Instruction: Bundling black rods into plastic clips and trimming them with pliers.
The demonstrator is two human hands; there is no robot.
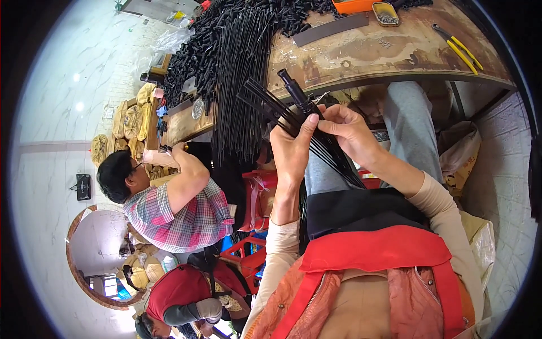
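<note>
My left hand [292, 144] is closed round a bunch of thin black rods [271, 97] and a thicker black tube [291, 86] with a stepped, narrower tip. The tube slants up and to the left, with my thumb pressed along its lower part. The rods continue below my hands toward my lap. Just right of the tube's lower end, my right hand [351, 135] has its thumb and fingers pinched together. What lies between those fingertips is too small to make out.
Over the edge of the worn wooden table [361, 56] hangs a thick sheaf of long black rods [240, 85], with a heap of short black parts [195, 62] behind. Yellow-handled pliers [463, 53] and a small tin [385, 14] lie rightward. Two people [180, 209] work at left.
</note>
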